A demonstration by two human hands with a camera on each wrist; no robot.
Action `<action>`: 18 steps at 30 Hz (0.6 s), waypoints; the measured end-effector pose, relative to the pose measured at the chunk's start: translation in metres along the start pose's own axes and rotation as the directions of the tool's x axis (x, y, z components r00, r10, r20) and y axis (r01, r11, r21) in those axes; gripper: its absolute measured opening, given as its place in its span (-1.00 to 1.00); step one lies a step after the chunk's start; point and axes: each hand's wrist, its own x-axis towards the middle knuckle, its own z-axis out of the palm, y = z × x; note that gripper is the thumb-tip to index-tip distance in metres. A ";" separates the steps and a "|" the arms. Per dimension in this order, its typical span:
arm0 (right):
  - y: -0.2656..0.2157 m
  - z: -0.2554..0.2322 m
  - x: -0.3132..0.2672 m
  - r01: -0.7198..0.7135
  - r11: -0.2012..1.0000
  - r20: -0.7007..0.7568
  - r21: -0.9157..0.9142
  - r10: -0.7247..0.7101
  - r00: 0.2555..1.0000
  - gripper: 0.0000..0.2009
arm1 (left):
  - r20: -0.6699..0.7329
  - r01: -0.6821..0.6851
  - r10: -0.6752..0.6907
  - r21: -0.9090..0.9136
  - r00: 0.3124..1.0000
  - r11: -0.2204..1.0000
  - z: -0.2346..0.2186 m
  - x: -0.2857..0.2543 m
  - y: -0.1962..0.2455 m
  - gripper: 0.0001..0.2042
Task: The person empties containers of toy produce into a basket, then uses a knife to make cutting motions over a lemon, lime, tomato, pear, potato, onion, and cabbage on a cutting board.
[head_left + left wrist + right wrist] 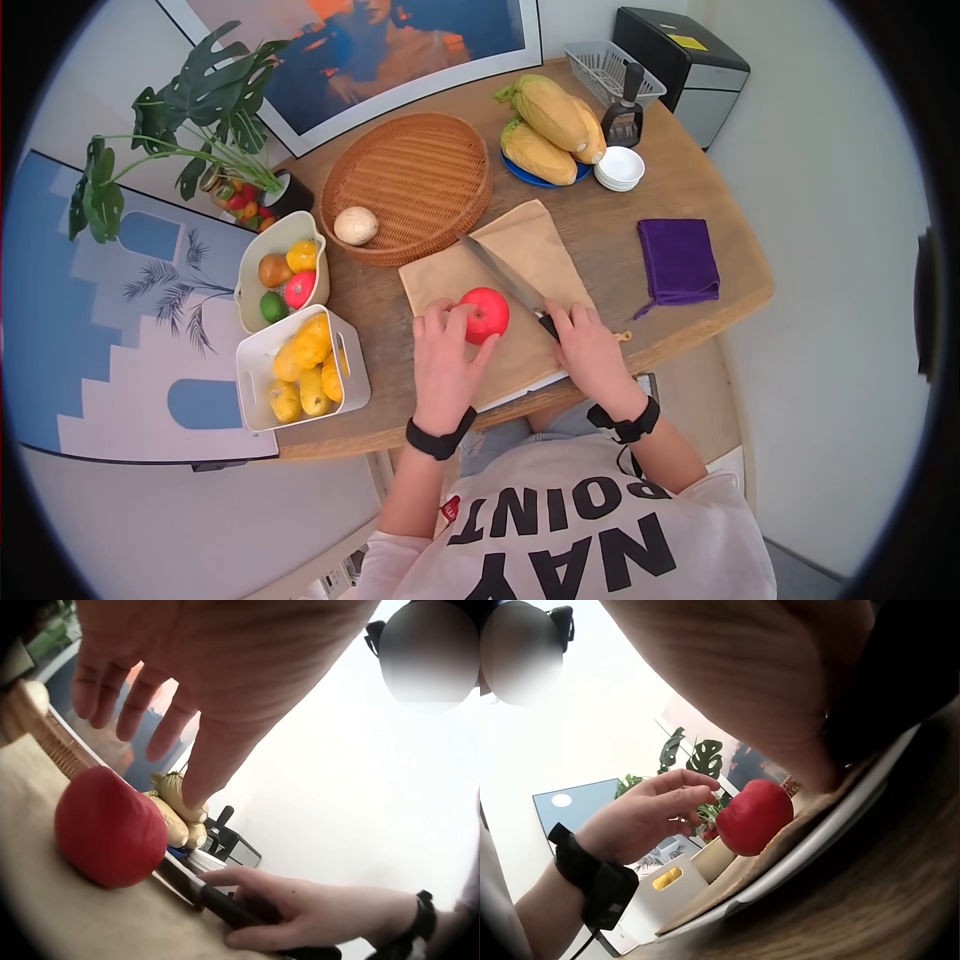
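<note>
A red round fruit [486, 314] [111, 827] [755, 817] rests on brown paper [520, 250]. My left hand [447, 360] [649, 814] hovers at its left side, fingers loosely bent; both wrist views show a gap between hand and fruit. To the right of the fruit, a knife [505, 273] lies low over the paper, its blade pointing away to the upper left. My right hand [592, 362] [322, 911] holds its black handle between thumb and fingers. The right wrist view hides the knife.
Two fruit containers [250, 392] [243, 290] stand at left. Behind are a round wicker tray [410, 180] with a pale ball-shaped item [356, 226], and wrapped yellow produce [540, 115] on a blue plate. White bowls [619, 168] and a purple cloth [679, 261] lie to the right.
</note>
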 end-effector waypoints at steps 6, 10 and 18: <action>0.000 -0.009 -0.007 -0.032 0.896 -0.027 0.442 0.049 0.998 -0.45 | -0.098 0.036 -0.039 -0.037 0.994 0.999 0.038 -0.001 0.002 -0.74; -0.015 -0.015 -0.021 -0.070 0.901 -0.006 0.429 0.080 0.997 -0.57 | -0.167 0.086 -0.092 -0.039 0.982 0.996 0.043 0.002 -0.001 -0.79; -0.031 -0.034 -0.017 -0.069 0.910 -0.035 0.409 0.092 0.995 -0.63 | -0.201 0.102 -0.102 -0.015 0.974 0.995 0.054 0.001 -0.009 -0.87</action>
